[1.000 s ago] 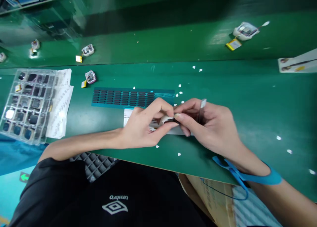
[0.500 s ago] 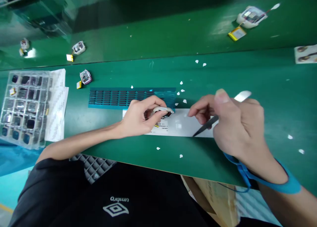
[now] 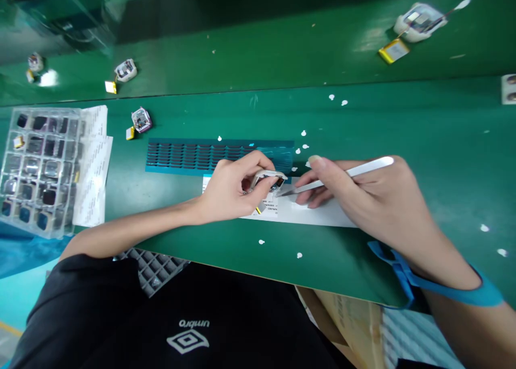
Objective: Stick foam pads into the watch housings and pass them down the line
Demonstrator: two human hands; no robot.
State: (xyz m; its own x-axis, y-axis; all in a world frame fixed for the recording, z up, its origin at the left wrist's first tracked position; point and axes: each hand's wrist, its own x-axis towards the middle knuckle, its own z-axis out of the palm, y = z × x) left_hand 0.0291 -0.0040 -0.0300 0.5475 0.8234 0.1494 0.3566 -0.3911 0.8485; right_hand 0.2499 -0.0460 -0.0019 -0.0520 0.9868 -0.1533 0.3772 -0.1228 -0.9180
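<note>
My left hand (image 3: 237, 189) is closed on a small white device housing (image 3: 271, 174) with electronics inside, held tilted over a white printed sheet (image 3: 318, 210). Below its fingers shows the yellow edge of a battery (image 3: 259, 209). My right hand (image 3: 363, 197) grips a pair of silver tweezers (image 3: 342, 176) between thumb and fingers. The tips of the tweezers lie close to the housing's open side; whether they touch it I cannot tell. Behind my left hand is a blue sheet with rows of dark strips (image 3: 193, 157).
On the left stand a clear compartment tray (image 3: 44, 167) of dark square parts and white paper strips (image 3: 94, 170). Other housings with batteries lie about, one at the upper right (image 3: 419, 22) and one purple-edged (image 3: 142, 120). Small white stickers (image 3: 299, 255) are scattered over the green bench.
My right hand has turned the tweezers and brought their tips left to the housing. The tips were pointing down at the sheet's near edge before. My left hand keeps hold of the housing.
</note>
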